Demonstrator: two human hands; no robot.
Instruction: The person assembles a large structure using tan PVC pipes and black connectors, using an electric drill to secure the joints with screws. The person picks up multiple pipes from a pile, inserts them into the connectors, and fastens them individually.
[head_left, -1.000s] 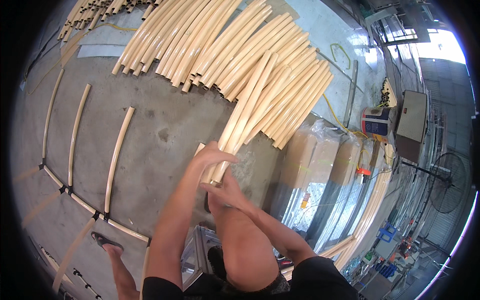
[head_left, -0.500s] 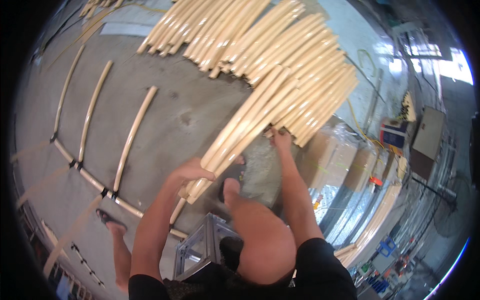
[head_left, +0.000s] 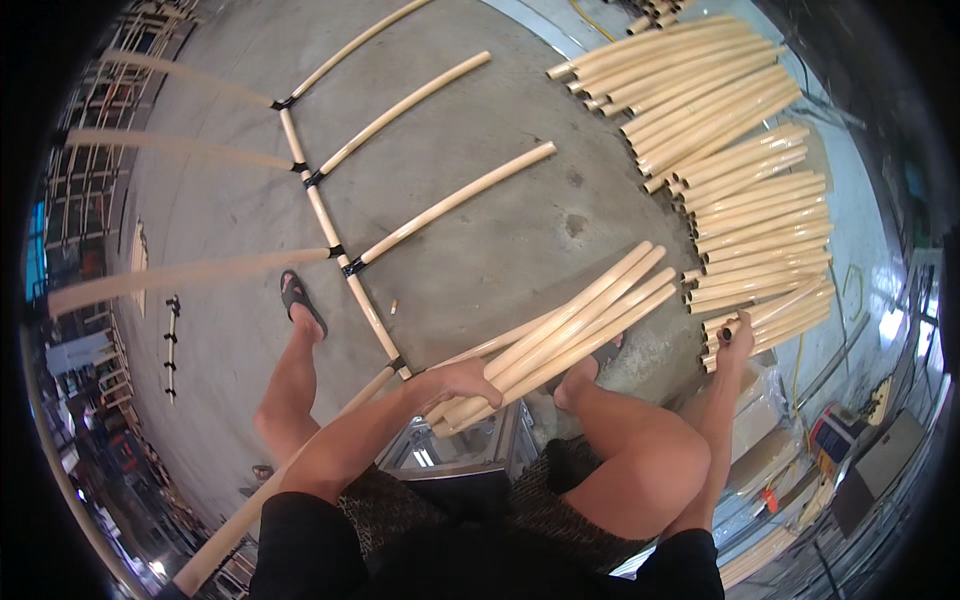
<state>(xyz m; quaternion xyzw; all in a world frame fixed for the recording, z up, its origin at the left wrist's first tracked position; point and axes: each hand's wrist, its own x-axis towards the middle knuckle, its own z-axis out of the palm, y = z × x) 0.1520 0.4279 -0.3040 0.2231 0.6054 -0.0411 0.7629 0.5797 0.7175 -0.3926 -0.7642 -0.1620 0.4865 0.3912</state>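
Observation:
Several glossy cream pipes (head_left: 580, 345) lie fanned out in my left hand (head_left: 472, 383), which is wrapped round their near ends above a metal-framed stool. Their far ends point away to the right over the floor. At the near end of a large pile of loose cream pipes (head_left: 750, 140), my right hand (head_left: 738, 342) is closed round one pipe. That pipe's open, hollow end (head_left: 727, 335) shows beside my fingers, and its length lies slanted over the others.
A pipe frame (head_left: 320, 212) with black joints (head_left: 355, 266) stands on the grey floor to the left, with long pipes branching both ways. Beneath me is the metal-framed stool (head_left: 515, 440). Cartons in clear wrap (head_left: 745, 410) lie right, near a toolbox-like case (head_left: 838, 435).
My view has turned right, so the pile and frame sit differently in the picture. The left hand keeps its pipes; the right hand now shows a pipe end in its grip.

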